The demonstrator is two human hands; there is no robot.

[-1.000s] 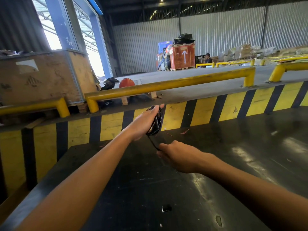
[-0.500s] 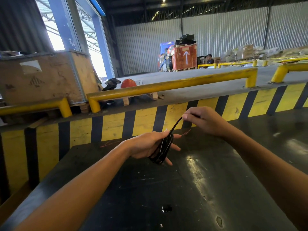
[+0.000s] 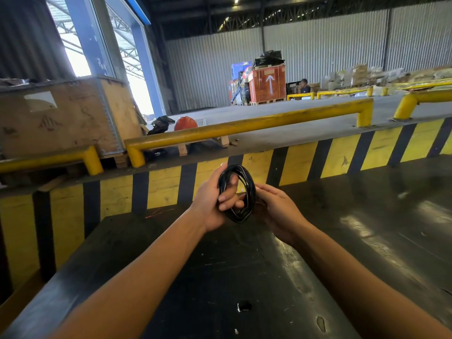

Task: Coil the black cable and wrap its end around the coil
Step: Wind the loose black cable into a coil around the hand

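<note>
The black cable (image 3: pixel 247 187) is wound into an upright oval coil held in the air above the dark table (image 3: pixel 244 265). My left hand (image 3: pixel 212 204) grips the coil's left side, with fingers passing through its middle. My right hand (image 3: pixel 276 209) cups the coil's right side from behind and touches it. The cable's loose end is hidden between the two hands.
A yellow and black striped wall (image 3: pixel 298 165) runs along the table's far edge, with yellow rails (image 3: pixel 244 128) above it. A wooden crate (image 3: pixel 61 118) stands at the left. A small scrap (image 3: pixel 243 306) lies on the table near me. A person sits far back by a red crate (image 3: pixel 267 84).
My right hand, which held the cable's end up and to the right, has come down against the coil. The coil now stands upright and higher.
</note>
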